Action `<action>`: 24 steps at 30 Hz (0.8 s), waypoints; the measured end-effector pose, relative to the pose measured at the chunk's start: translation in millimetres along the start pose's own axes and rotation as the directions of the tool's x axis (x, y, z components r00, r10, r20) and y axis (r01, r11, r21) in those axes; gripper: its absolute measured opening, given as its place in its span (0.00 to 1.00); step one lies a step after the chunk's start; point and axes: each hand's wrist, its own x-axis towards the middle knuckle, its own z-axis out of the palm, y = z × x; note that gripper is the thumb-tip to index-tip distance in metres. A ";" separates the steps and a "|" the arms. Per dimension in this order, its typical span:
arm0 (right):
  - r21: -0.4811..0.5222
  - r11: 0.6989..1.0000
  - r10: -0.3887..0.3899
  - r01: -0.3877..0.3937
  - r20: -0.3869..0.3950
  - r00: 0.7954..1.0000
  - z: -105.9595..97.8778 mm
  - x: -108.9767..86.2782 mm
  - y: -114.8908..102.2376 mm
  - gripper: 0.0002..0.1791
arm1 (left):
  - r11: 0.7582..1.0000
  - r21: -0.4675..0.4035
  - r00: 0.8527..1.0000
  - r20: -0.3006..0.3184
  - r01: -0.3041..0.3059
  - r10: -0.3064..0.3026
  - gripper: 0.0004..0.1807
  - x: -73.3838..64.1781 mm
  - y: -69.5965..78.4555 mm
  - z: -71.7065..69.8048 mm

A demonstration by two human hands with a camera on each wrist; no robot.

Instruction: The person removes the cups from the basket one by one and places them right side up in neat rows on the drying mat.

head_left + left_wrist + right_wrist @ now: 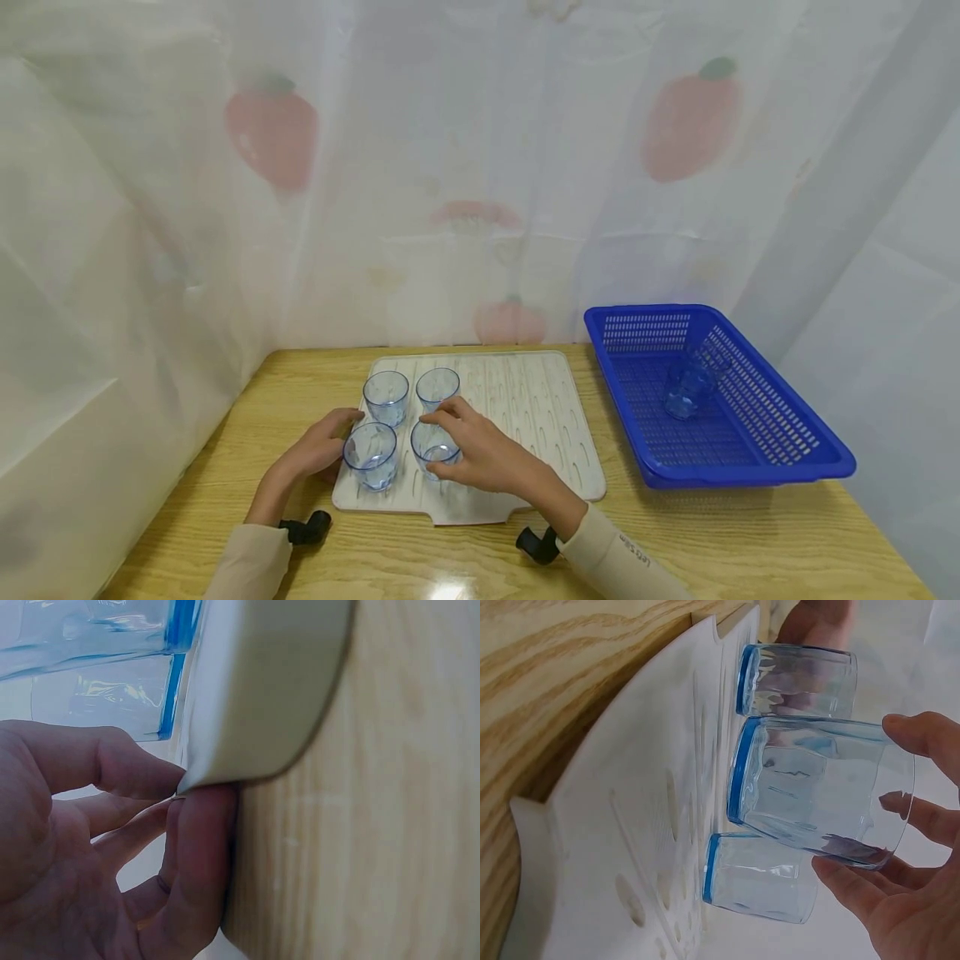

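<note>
Four-cornered in layout, several clear blue-tinted glasses stand upright on a white ridged draining board (517, 417). My right hand (487, 450) grips the near right glass (821, 787) around its rim, thumb on one side and fingers on the other. Its base is at the board in the right wrist view. At the board's left edge, my left hand (112, 832) pinches the rim between thumb and fingers. Beside that hand is the near left glass (372, 458). Behind are the far left glass (386, 400) and the far right glass (437, 387), the latter partly hidden by my right hand.
To the right, a blue plastic basket (637, 433) with slotted walls stands on the wooden table (405, 558). Inside it are blue-tinted glasses (686, 392), seen through one another. White sheeting (465, 167) with strawberry prints hangs behind and along both sides.
</note>
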 end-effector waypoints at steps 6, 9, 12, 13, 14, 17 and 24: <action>0.001 1.000 -0.007 0.007 0.002 1.000 2.0 -0.2 0.7 0.33 | 1.000 0.002 1.000 0.001 0.000 0.000 0.35 0.2 0.1 0.3; -0.002 1.000 -0.005 0.005 0.003 1.000 2.2 -0.3 0.2 0.33 | 1.000 -0.009 1.000 0.000 0.010 -0.010 0.35 0.7 0.0 0.9; -0.005 1.000 -0.003 0.003 0.007 1.000 2.7 -0.2 -0.1 0.33 | 0.999 -0.031 1.000 0.004 0.020 -0.020 0.35 0.6 0.0 1.2; -0.006 1.000 -0.002 0.002 0.008 1.000 2.7 -0.2 -0.4 0.33 | 0.999 -0.039 1.000 0.005 0.024 -0.024 0.35 0.6 -0.1 1.3; -0.005 1.000 -0.001 0.001 0.010 1.000 2.8 -0.1 -0.5 0.33 | 0.999 -0.045 1.000 0.004 0.030 -0.029 0.35 0.3 0.2 1.4; -0.008 1.000 0.001 -0.001 0.014 1.000 3.1 0.0 -1.0 0.33 | 0.999 -0.039 1.000 0.000 0.026 -0.026 0.35 -0.1 -0.4 1.6; -0.011 1.000 0.000 0.000 0.012 1.000 4.0 0.6 -0.4 0.33 | 0.998 -0.056 1.000 0.001 0.031 -0.031 0.34 -0.8 -0.8 1.3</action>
